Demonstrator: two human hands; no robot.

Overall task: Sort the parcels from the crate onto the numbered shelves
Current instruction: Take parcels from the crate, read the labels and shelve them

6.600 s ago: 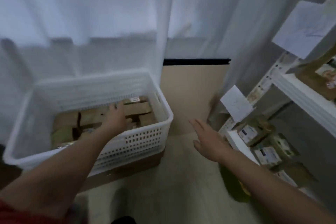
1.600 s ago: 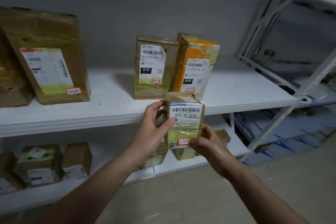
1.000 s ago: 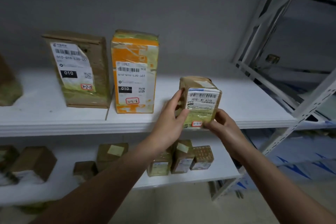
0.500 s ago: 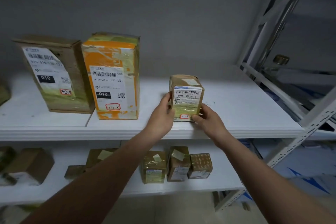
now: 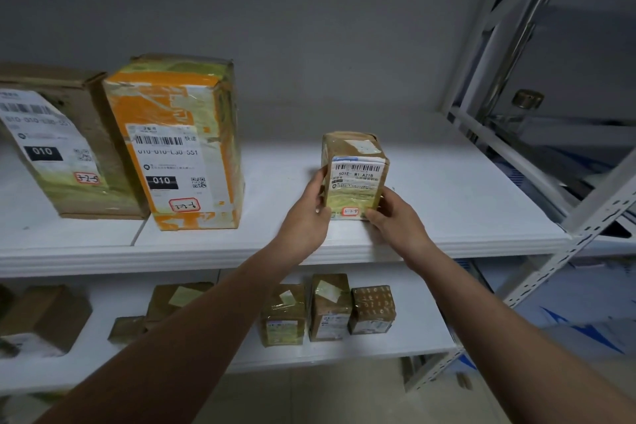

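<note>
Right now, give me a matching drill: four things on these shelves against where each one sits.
1 small parcel
2 orange box
3 dotted box
4 jar

a on the lower shelf
b behind the white frame
c held by left hand and right hand
d beside the brown box

Pairs: 1-c, 2-d, 3-a, 4-b

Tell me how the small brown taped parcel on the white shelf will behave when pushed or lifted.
The small brown taped cardboard parcel is probably stiff: its edges look square between the left hand and right hand. Its glossy tape wrap may be slippery. Standing on end on the white shelf, taller than wide, it could tip if pushed high.
</note>
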